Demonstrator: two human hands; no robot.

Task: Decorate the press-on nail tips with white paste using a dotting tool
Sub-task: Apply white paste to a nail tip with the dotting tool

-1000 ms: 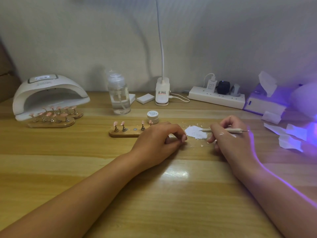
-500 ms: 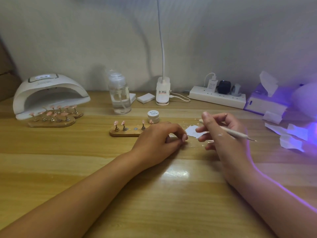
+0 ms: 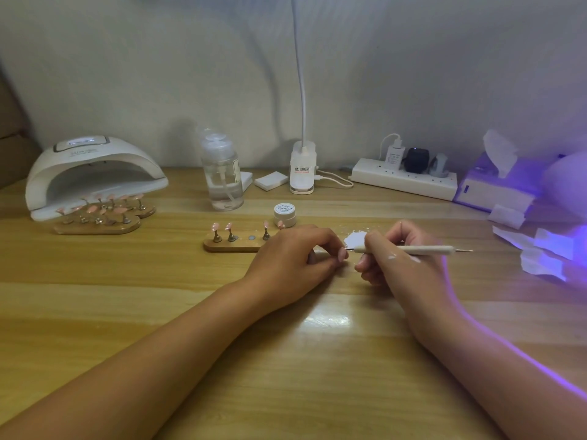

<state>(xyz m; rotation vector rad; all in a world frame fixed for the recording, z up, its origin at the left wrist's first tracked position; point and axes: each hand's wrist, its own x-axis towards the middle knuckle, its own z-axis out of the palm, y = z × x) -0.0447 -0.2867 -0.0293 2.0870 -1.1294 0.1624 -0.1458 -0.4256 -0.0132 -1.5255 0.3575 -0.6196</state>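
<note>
My left hand (image 3: 295, 258) rests on the table with its fingers curled, pinching a small pink nail tip (image 3: 342, 254) at the fingertips. My right hand (image 3: 394, 258) grips a slim white dotting tool (image 3: 422, 249) lying almost level, its fine left point touching that nail tip. A smear of white paste (image 3: 355, 239) lies on the table just behind the two hands. The wooden holder (image 3: 235, 245) behind my left hand carries three pink tips on stands and has one bare slot. A small white paste jar (image 3: 285, 214) stands behind it.
A second wooden holder (image 3: 98, 224) with several pink tips sits before a white curing lamp (image 3: 92, 173) at far left. A clear pump bottle (image 3: 222, 176), a clip lamp (image 3: 302, 168), a power strip (image 3: 403, 181), a tissue box (image 3: 495, 188) and paper scraps (image 3: 543, 252) line the back and right.
My right hand lifted the dotting tool off the paste smear, then lowered it and swung its point left onto the nail tip. My left hand stayed put.
</note>
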